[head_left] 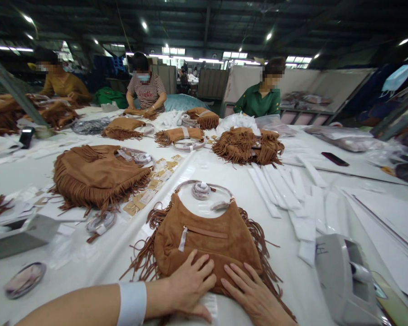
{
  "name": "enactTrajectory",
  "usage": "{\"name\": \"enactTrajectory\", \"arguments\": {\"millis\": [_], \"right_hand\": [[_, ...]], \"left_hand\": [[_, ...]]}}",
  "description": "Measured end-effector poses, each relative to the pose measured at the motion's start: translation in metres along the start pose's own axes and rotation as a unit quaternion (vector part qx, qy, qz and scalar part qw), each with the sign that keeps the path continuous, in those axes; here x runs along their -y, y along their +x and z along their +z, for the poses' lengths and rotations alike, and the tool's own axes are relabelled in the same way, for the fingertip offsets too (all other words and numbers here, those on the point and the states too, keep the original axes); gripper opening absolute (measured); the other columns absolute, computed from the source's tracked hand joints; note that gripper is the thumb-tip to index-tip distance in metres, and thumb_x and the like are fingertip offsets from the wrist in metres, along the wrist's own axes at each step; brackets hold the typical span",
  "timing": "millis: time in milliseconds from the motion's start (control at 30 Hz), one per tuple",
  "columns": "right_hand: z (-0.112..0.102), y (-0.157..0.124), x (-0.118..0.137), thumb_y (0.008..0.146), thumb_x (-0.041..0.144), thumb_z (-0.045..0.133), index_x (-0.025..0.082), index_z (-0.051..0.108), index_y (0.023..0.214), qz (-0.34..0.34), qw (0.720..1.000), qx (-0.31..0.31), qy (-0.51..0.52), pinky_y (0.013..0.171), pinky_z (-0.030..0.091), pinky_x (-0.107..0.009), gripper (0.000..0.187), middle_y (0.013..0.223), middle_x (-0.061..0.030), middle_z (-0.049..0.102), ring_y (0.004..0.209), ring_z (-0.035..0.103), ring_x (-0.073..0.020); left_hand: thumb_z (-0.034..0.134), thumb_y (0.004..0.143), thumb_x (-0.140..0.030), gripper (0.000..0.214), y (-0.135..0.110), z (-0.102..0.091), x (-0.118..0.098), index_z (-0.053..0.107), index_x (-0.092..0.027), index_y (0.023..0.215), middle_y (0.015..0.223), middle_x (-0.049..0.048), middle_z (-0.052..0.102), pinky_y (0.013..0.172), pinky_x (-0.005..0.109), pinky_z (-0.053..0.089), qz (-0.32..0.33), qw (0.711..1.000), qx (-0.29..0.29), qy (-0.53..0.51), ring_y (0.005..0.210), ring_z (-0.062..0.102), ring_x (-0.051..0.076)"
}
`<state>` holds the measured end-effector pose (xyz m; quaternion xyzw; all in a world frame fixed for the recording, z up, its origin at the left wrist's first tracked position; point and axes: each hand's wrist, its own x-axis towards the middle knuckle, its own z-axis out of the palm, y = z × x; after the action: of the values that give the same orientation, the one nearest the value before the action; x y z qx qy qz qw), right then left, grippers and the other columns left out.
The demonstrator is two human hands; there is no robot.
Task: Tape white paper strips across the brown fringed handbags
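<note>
A brown suede handbag (pixel 207 226) with long fringe on both sides lies flat on the white table in front of me. Its zipper pull (pixel 182 238) is wrapped in white film. My left hand (pixel 192 285) rests on the bag's lower left part, fingers spread. On the lower right part lies my right hand (pixel 245 287), its fingers stretched out flat. Within the loop of the bag's handle sits a coiled, wrapped strap (pixel 201 190). A pale band (pixel 132 302) circles my left forearm.
Another fringed bag (pixel 95 174) lies left, near scattered tags (pixel 153 183). White strips (pixel 280 185) and a grey tape dispenser (pixel 342 276) are at right. Stacked bags (pixel 248 145) lie farther back. Several co-workers, one in a striped shirt (pixel 146 93), stand across the table.
</note>
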<state>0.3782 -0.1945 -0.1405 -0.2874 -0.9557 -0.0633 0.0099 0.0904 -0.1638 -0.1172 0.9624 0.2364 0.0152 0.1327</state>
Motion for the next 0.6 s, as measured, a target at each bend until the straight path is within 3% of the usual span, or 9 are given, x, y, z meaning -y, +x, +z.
{"name": "enactTrajectory", "arguments": {"millis": [100, 200, 300, 400, 500, 600], "right_hand": [[0.002, -0.001, -0.001, 0.087, 0.013, 0.047, 0.027, 0.026, 0.147, 0.004, 1.0, 0.006, 0.022, 0.109, 0.029, -0.044, 0.065, 0.151, -0.006, 0.034, 0.136, 0.034, -0.0227], [-0.002, -0.001, -0.001, 0.09, 0.016, 0.048, 0.029, 0.026, 0.147, 0.012, 0.998, 0.023, 0.055, 0.11, 0.029, -0.044, 0.062, 0.151, -0.006, 0.034, 0.137, 0.032, -0.0211], [-0.014, -0.001, 0.001, 0.091, 0.018, 0.049, 0.03, 0.026, 0.146, 0.024, 0.995, 0.046, 0.084, 0.112, 0.03, -0.045, 0.061, 0.151, -0.0055, 0.032, 0.138, 0.03, -0.0208], [-0.025, -0.001, 0.003, 0.092, 0.031, 0.051, 0.028, 0.026, 0.147, 0.026, 0.993, 0.044, 0.109, 0.112, 0.032, -0.047, 0.06, 0.151, -0.006, 0.032, 0.138, 0.031, -0.022], [-0.026, -0.002, -0.01, 0.094, 0.032, 0.046, 0.023, 0.029, 0.146, 0.093, 0.988, -0.027, 0.122, 0.108, 0.04, -0.04, 0.055, 0.144, -0.0074, 0.045, 0.133, 0.04, -0.0192], [-0.013, -0.001, -0.05, 0.095, 0.025, 0.04, 0.021, 0.041, 0.139, 0.256, 0.947, -0.156, 0.12, 0.1, 0.049, -0.036, 0.044, 0.131, -0.0091, 0.058, 0.122, 0.053, -0.0186]], "left_hand": [[0.032, 0.091, -0.064, 0.072, -0.003, 0.012, 0.004, 0.027, -0.019, 0.146, 0.151, 0.0171, 0.031, 0.108, 0.058, 0.028, 0.016, 1.0, -0.007, 0.019, 0.139, 0.027, 0.035], [0.033, 0.09, -0.065, 0.077, -0.008, 0.014, 0.013, 0.015, -0.02, 0.15, 0.154, 0.0167, 0.023, 0.109, 0.057, 0.027, 0.045, 0.999, 0.014, -0.01, 0.141, 0.022, 0.036], [0.036, 0.087, -0.07, 0.085, -0.01, 0.006, 0.016, 0.011, -0.02, 0.151, 0.153, 0.0187, 0.022, 0.108, 0.058, 0.028, 0.053, 0.998, 0.026, -0.039, 0.14, 0.024, 0.038], [0.04, 0.09, -0.062, 0.075, -0.008, 0.003, 0.014, 0.015, -0.024, 0.15, 0.15, 0.0173, 0.031, 0.105, 0.055, 0.035, 0.06, 0.998, 0.008, -0.015, 0.135, 0.036, 0.036], [0.046, 0.095, -0.043, 0.061, -0.003, 0.014, 0.016, 0.022, -0.028, 0.148, 0.144, 0.0135, 0.042, 0.102, 0.046, 0.042, 0.072, 0.996, -0.039, 0.047, 0.128, 0.047, 0.03], [0.048, 0.095, -0.032, 0.057, 0.006, 0.03, 0.026, 0.024, -0.034, 0.147, 0.138, 0.0064, 0.05, 0.098, 0.036, 0.047, 0.077, 0.991, -0.08, 0.077, 0.121, 0.055, 0.024]]}}
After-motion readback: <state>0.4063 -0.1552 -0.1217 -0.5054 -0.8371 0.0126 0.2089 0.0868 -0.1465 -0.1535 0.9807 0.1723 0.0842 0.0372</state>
